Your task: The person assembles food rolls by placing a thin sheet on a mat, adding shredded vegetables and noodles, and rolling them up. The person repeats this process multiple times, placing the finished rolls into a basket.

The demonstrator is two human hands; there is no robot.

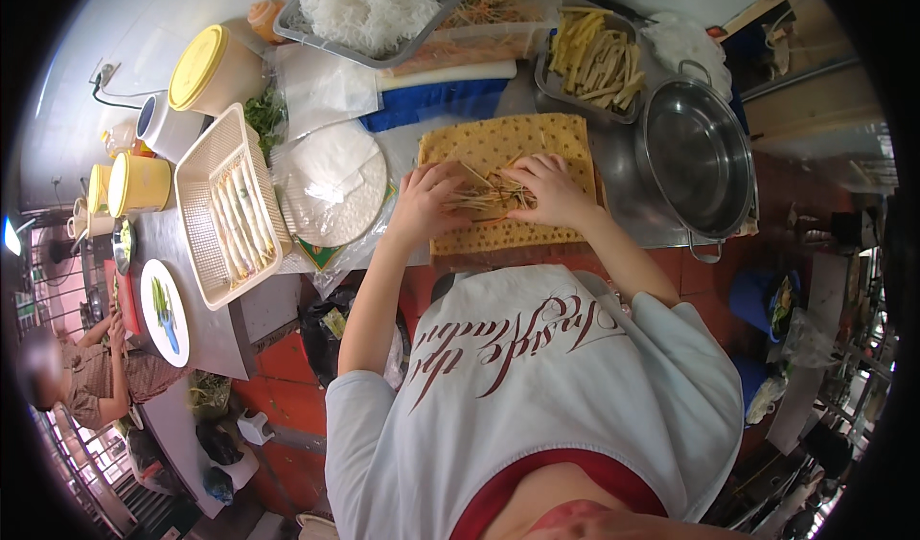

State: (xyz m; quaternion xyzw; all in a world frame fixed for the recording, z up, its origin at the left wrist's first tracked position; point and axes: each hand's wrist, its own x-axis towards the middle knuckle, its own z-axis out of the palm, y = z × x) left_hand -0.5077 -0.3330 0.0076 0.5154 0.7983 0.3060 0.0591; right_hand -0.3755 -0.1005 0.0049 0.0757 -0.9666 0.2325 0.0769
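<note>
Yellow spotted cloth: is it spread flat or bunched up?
Spread flat: the cloth lies smooth, corners showing, with shredded strips on top.

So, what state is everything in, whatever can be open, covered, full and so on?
Left hand: fingers curled over the shredded filling
Right hand: also on the filling
Shredded filling: loosely gathered
Yellow cloth: spread flat
Cream basket: uncovered, partly filled
Rolls: rolled up
White noodles: heaped
Large yellow-lidded tub: closed
Metal pot: uncovered

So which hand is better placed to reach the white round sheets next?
Likely the left hand: it lies nearer the white round sheets, while the right hand is beyond the shredded strips.
</note>
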